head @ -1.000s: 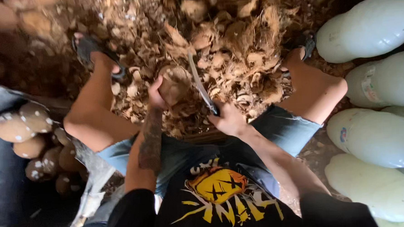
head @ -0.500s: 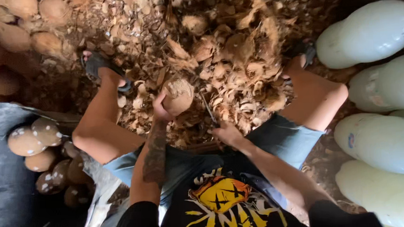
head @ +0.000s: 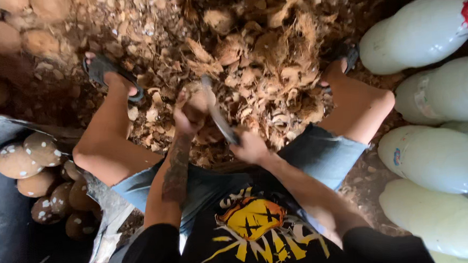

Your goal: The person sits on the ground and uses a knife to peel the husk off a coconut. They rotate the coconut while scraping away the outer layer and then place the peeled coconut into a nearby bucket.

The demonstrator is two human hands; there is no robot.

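Seated person trimming a coconut (head: 200, 99) over a heap of husk scraps (head: 252, 57).

Far left of the heap, peeled coconuts (head: 33, 174) fill a dark tub (head: 2, 236). The left hand (head: 188, 115) grips the coconut at the heap's near edge; the right hand (head: 250, 146) is closed around a knife (head: 217, 116) (blade touching the coconut). Right of the heap lie pale plastic bottles (head: 429, 154).

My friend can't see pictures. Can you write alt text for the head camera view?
Seen from above, a seated person's left hand holds a husked coconut while the right hand sets a knife against it, over a heap of husk scraps. Peeled coconuts lie at left, white plastic bottles at right.
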